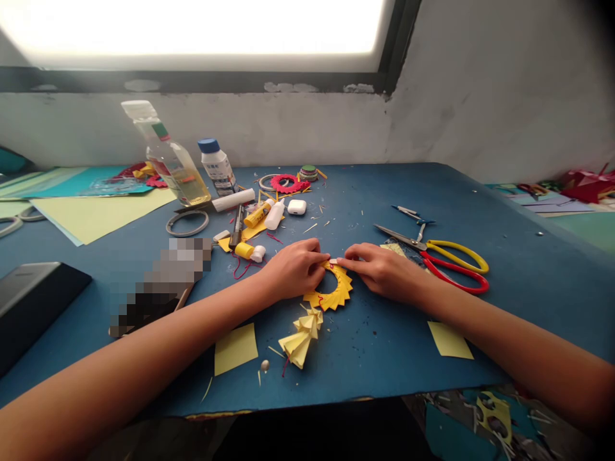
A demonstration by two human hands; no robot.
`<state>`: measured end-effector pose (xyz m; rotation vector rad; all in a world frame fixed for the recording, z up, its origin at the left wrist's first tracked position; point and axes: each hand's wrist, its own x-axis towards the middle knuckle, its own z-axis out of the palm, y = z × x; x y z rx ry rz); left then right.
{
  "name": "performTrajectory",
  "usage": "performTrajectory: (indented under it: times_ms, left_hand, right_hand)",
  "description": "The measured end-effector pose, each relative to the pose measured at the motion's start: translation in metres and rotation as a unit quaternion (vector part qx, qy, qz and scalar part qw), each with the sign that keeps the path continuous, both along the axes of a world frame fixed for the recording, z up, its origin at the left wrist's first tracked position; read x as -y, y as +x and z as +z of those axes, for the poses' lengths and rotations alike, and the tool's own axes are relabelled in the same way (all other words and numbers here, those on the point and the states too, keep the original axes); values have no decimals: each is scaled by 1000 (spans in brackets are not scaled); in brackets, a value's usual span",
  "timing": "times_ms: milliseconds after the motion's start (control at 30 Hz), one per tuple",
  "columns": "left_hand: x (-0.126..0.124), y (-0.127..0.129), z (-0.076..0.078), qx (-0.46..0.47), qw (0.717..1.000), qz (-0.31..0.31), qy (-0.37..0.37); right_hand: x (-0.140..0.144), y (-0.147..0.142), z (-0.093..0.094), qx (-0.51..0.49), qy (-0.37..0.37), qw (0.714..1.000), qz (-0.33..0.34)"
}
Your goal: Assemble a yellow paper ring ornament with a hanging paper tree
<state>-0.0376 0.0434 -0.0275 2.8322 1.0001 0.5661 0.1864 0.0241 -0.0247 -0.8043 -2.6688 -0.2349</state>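
Note:
A yellow folded-paper ring [342,293] with a pleated, jagged edge lies on the blue table. My left hand [298,267] is closed on the ring's upper left side, fingers curled. From the right, my right hand [387,272] reaches the ring's top, its index fingertip and thumb closed at a small white piece [334,262]. That piece's kind is unclear, and the fingertips partly cover it. Red thread shows on the ring. Just below it lies a pale yellow folded-paper ornament [303,336] of stacked cones, with red thread at its lower end.
Scissors [451,256] and a drawing compass [413,214] lie to the right. Sticky notes [236,349] flank my forearms. Behind are a glue bottle [275,214], white earbud case [296,207], red paper ring [288,184], tape roll [187,223], blue-capped bottle [218,168] and tilted glass bottle [175,169].

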Motion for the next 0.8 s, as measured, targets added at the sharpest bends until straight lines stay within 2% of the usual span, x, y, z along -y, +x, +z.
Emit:
performTrajectory:
  times_ms: [467, 800]
  left_hand:
    - [0, 0, -2, 1, 1000, -5, 0]
    - [-1, 0, -4, 14, 1000, -3, 0]
  right_hand:
    - [3, 1, 4, 110, 63, 991, 48]
    - [6, 3, 10, 123, 96, 986, 65]
